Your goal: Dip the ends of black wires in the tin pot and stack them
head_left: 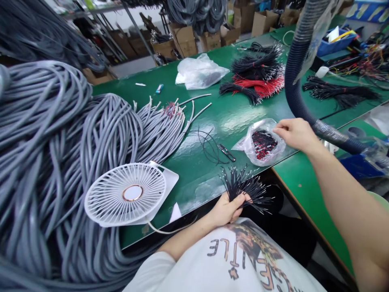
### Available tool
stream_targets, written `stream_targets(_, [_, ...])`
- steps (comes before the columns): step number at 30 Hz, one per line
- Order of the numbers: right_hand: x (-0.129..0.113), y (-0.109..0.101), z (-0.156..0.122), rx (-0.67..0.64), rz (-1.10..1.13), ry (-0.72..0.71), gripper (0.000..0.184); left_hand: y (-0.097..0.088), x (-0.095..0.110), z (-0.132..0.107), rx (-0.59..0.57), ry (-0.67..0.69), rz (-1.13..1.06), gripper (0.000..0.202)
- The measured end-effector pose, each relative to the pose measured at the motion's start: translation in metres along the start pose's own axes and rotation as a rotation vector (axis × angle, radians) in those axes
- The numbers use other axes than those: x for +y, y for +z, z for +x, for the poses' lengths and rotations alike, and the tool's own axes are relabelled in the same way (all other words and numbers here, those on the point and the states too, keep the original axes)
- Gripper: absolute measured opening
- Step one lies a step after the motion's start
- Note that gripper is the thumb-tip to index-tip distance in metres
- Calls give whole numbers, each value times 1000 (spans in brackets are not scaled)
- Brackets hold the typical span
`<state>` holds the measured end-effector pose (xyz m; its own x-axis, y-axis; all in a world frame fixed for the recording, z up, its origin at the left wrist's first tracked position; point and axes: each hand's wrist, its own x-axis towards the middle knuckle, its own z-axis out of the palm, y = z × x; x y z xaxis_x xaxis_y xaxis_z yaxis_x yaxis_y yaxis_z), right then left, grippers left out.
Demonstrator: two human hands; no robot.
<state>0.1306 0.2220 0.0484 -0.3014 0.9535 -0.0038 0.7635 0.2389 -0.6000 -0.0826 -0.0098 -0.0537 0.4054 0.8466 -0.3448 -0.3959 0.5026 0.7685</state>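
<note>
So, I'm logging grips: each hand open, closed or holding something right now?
Left hand: closed around a bundle of black wires.
Right hand: curled at the rim of the plastic bag; whether it grips cannot be told.

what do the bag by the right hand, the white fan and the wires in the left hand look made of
Bag: thin plastic film, see-through and crinkled with shiny highlights. Fan: probably moulded plastic, white with smooth ribs. Wires: black coating, likely plastic or rubber; silvery tips suggest metal.

At my right hand, the green workbench carries a plastic bag of red-and-black pieces, with bundled wires beyond; left of my left hand sit a white fan and gray cables.
</note>
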Motion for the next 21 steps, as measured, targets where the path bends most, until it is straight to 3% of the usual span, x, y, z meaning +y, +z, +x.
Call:
stream_targets(3, [-6,-3,5,193,-362,-202,26,4,6,2,5,-38,8,60])
stream_targets(5, [-20,-4,-15,265,-388,-413,27,6,11,5,15,-45,32,61])
stream_targets(9, [-48,-1,-90,75,-192,-724,18,8,16,11,5,-28,90,65])
stream_targets(11, [-53,8,-125,22,-181,-759,21,9,16,13,-27,-6,105,65])
stream_targets(14, [-49,27,-156,62,-223,-732,23,13,14,17,-96,44,124,62])
stream_targets(21, [-42,40,-178,178,-274,-648,19,29,10,14,-191,28,166,57])
